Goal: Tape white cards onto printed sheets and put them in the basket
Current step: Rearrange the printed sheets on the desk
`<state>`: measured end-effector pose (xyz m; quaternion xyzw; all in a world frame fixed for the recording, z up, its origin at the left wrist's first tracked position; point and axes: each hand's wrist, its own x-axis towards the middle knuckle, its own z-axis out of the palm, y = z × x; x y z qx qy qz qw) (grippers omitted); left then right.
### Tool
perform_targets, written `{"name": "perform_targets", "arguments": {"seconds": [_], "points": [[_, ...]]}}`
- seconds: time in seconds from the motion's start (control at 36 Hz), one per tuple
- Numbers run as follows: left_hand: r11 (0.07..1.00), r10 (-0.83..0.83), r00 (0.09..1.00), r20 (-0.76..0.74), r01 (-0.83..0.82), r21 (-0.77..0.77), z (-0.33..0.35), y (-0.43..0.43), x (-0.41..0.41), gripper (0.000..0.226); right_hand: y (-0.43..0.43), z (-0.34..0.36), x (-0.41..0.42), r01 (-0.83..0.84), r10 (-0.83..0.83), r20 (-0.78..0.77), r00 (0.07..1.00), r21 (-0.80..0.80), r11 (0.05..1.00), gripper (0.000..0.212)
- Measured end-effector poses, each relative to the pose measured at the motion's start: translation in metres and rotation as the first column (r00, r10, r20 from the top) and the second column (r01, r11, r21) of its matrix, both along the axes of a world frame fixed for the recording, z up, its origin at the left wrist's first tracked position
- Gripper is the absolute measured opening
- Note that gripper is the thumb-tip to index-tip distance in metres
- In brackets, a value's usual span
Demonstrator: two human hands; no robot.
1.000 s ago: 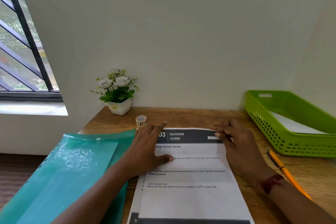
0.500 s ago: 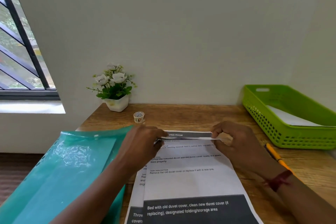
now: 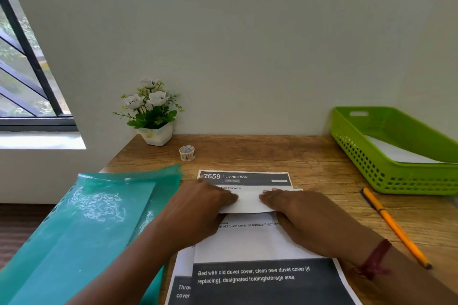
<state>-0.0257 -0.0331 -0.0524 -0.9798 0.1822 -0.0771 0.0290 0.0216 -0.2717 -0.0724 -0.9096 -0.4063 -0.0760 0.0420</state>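
Both hands lie flat, palms down, fingers together, holding nothing. Left hand (image 3: 198, 208) and right hand (image 3: 304, 220) press the folded-over top of a sheet (image 3: 250, 242), its white back showing as a band between the fingertips. That sheet's long axis runs from viewer toward wall; its near edge is cut off by the frame. A second sheet (image 3: 244, 178) lies beneath, header toward the wall, mostly covered. Surface: wooden desk (image 3: 285, 153) against a plain pale wall, window at left. Green basket (image 3: 386, 176) at right holds white paper, partly out of frame. Tape (image 3: 187, 153), plant (image 3: 152, 116), pencil (image 3: 394, 225), teal folder (image 3: 99, 218) noted. Small print is illegible
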Motion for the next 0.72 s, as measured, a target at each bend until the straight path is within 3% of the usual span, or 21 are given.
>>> {"name": "perform_targets", "arguments": {"seconds": [0.11, 0.19, 0.25, 0.72], "points": [[1.000, 0.030, 0.993, -0.111, -0.029, 0.010, -0.003, -0.007, -0.003, 0.064, 0.005, 0.001, -0.006, 0.027, -0.040, -0.135, 0.990, -0.098, 0.995, 0.053], [0.999, 0.048, 0.974, -0.220, -0.043, 0.026, -0.005, -0.011, -0.006, 0.074, 0.008, 0.004, -0.012, 0.051, -0.079, -0.167, 0.983, -0.166, 0.985, 0.078], [0.999, 0.040, 0.967, -0.250, -0.031, 0.038, -0.008, -0.012, -0.007, 0.073, 0.010, 0.003, -0.016, 0.071, -0.106, -0.175, 0.979, -0.195, 0.978, 0.087], [0.996, 0.074, 0.950, -0.303, -0.053, 0.077, -0.022, -0.017, -0.006, 0.066, 0.034, -0.019, -0.023, 0.112, -0.145, -0.271, 0.951, -0.134, 0.985, 0.093]]}}
